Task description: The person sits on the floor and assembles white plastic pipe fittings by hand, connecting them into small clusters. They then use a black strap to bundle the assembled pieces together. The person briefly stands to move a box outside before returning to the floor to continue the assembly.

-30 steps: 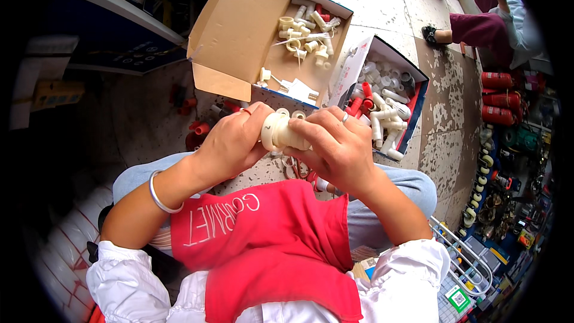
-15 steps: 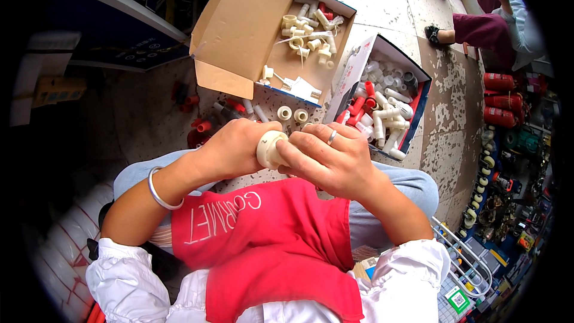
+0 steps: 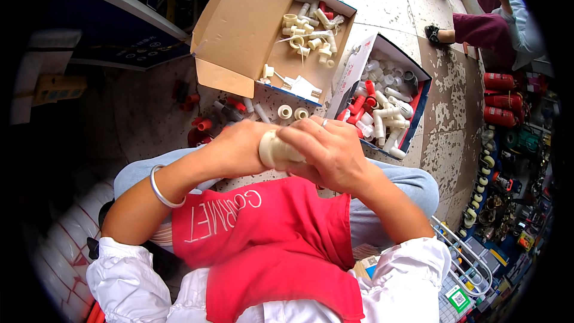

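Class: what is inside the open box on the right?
The box holds red fittings, white fittings and small pale pieces, heaped together. Whatever lies beneath the top layer is covered and cannot be seen.

Strong light whitens the floor (image 3: 385,1) toward one o'clock; deep shadow fills nine o'clock. Straight edges bow near the dark rim; fingers (image 3: 302,139) and cream fitting (image 3: 272,151) blur slightly.

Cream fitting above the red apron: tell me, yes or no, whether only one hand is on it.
No, the left hand and the right hand are both on the cream fitting.
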Available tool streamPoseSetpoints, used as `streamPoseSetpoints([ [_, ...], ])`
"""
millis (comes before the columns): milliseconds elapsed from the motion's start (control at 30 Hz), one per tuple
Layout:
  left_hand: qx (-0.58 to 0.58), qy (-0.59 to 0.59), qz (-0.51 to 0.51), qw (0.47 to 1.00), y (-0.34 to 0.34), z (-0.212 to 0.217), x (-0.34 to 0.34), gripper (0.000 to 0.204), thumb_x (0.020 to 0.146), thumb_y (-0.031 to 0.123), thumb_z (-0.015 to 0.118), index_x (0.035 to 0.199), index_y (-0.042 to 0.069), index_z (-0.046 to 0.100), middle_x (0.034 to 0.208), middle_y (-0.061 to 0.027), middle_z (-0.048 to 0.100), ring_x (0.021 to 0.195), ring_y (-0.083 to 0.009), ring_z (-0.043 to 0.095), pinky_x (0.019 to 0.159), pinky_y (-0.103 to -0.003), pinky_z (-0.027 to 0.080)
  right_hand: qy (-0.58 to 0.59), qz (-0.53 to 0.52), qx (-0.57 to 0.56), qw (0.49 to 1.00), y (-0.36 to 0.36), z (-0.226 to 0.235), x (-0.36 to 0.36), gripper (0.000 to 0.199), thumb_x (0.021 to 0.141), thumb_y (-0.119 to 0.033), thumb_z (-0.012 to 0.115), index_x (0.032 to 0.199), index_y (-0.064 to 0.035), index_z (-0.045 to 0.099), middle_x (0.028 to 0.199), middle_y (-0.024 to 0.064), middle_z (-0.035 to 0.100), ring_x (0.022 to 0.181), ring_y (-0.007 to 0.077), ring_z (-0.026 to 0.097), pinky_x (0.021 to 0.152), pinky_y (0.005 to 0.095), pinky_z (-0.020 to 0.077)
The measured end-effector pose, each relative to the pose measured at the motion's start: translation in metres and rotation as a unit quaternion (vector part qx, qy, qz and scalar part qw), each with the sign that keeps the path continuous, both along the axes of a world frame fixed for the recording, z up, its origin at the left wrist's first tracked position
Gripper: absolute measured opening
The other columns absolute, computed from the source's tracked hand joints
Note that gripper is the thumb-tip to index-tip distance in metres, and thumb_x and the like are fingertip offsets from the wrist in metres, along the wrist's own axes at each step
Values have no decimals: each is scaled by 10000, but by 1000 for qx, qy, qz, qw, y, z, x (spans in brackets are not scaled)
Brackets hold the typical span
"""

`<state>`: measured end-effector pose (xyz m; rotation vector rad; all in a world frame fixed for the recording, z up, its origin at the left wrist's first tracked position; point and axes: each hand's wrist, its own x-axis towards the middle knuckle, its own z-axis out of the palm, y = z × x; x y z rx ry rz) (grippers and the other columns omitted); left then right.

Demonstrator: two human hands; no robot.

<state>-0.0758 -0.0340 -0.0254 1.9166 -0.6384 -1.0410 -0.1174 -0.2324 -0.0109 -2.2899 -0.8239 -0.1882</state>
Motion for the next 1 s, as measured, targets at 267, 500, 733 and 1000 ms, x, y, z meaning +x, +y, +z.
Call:
streamPoseSetpoints([
  [267,-21,242,-92,966,4,-5,-9,286,762,149,757,1001,35,649,909,-94,684,837,-186,653,741,-328,514,71,35,42,996,8,-10,-24,363,736,-302,726,952,-69,551,802,49,550,688,211,595,573,315,478],
  [500,66,156,-62,984,10,-22,-10,318,772,218,746,1011,57,613,914,-130,679,832,-251,661,722,-353,504,275,-44,80,957,11,-36,-31,291,847,-274,671,1000,-57,551,731,113,616,640,264,633,549,347,482],
  [733,66,-328,116,935,30,-6,45,427,797,245,690,1134,78,486,1037,-157,566,932,-333,615,773,-412,506,356,-321,144,865,-50,-123,16,298,910,-185,578,1169,-52,518,784,120,652,621,154,606,551,284,474],
  [1000,3,-261,217,941,33,-5,50,227,855,155,642,1030,33,564,966,-106,599,818,-212,638,738,-344,501,270,-196,-224,916,40,-256,23,277,852,-277,578,1055,-90,553,890,150,655,795,320,661,662,446,513],
])
